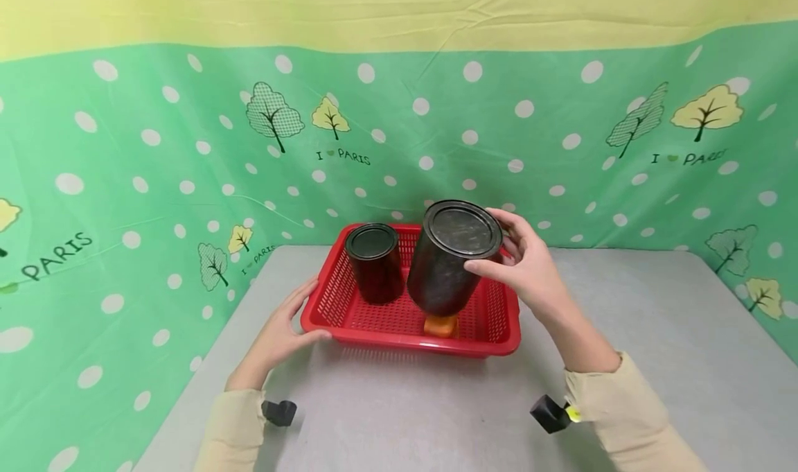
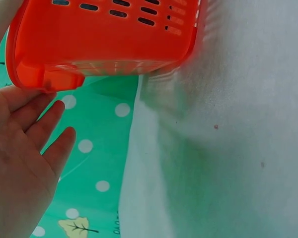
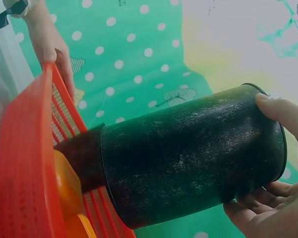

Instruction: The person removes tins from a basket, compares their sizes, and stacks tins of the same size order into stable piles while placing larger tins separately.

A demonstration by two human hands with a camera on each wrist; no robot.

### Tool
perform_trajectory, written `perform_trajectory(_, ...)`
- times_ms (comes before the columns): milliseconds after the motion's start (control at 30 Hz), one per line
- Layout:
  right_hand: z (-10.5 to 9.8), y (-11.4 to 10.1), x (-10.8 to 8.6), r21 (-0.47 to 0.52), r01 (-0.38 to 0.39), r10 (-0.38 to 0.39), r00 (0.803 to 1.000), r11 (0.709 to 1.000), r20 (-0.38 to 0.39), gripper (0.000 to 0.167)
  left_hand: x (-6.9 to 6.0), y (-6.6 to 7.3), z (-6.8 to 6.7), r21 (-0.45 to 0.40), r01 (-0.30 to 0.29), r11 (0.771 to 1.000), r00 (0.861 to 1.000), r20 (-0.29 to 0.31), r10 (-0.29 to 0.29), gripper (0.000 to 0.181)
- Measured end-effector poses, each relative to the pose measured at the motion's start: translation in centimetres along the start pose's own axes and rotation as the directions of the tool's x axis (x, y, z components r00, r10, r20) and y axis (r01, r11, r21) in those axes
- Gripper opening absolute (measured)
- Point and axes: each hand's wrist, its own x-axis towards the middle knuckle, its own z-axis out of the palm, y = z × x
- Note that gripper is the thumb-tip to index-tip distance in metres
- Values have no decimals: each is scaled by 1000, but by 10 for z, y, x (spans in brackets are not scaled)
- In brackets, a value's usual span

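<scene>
A large black can (image 1: 445, 271) tilts above the right half of a red plastic basket (image 1: 405, 340). My right hand (image 1: 526, 264) grips it near its lidded top, thumb on the near side and fingers behind. In the right wrist view the can (image 3: 193, 153) hangs with its lower end over the basket rim. A smaller black can (image 1: 376, 267) stands in the basket's left part. Partly hidden below the held can lies an orange object (image 1: 440, 326), its kind unclear. At the basket's left end my left hand (image 1: 283, 333) touches the rim, its fingers fairly straight in the left wrist view.
The basket stands on a grey-white table (image 1: 386, 416), near its back edge. Behind and to the left hangs a green and yellow cloth (image 1: 405, 125) with white dots and trees. Small black devices sit at both wrists.
</scene>
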Motion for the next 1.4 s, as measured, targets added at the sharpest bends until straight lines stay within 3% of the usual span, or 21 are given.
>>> perform_trajectory(800,-82,10,-14,-35,1,-7,983,999,-185,76,2,-2,3,-39,-2,999,1000,3,2,98)
perform_trajectory(1100,-112,26,-19,22,4,2,961,1000,-275,78,-3,-2,1,-15,2,1000,1000,-3,-2,98)
perform_trajectory(1400,-140,36,-17,65,10,16,923,998,-384,78,-2,0,1,-19,6,1000,1000,-1,-6,98)
